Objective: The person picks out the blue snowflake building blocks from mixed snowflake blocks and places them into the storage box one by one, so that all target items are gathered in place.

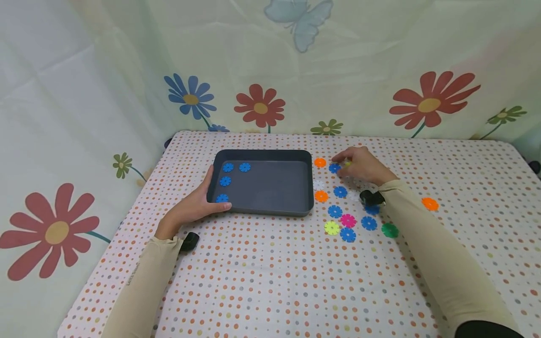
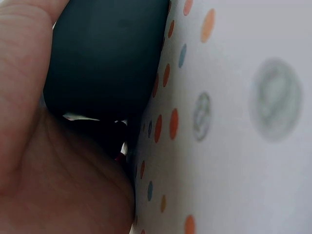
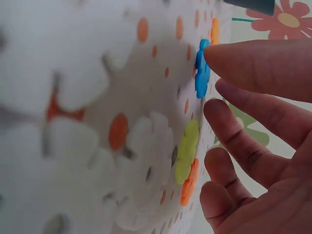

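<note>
A dark grey baking pan (image 1: 270, 206) lies on the table, with several blue notched plastic discs (image 1: 225, 181) along its left side and back. My left hand (image 1: 192, 204) grips the pan's near left corner, thumb over the front rim and fingers along the left wall. In the left wrist view, the pan's dark wall (image 2: 107, 53) fills the space beside the thumb. Right of the pan, my right hand (image 1: 361, 164) hovers low over a blue disc (image 3: 201, 68). The thumb tip (image 3: 229, 56) overlaps that disc's edge, while the other fingers are spread apart from it.
Loose discs lie scattered right of the pan: orange (image 1: 321, 196), pink (image 1: 348, 220), yellow-green (image 1: 331, 228), green (image 1: 390, 230), white and more blue. One orange disc (image 1: 430, 203) sits farther right, beyond my forearm. A flowered curtain (image 1: 359, 70) hangs behind the table.
</note>
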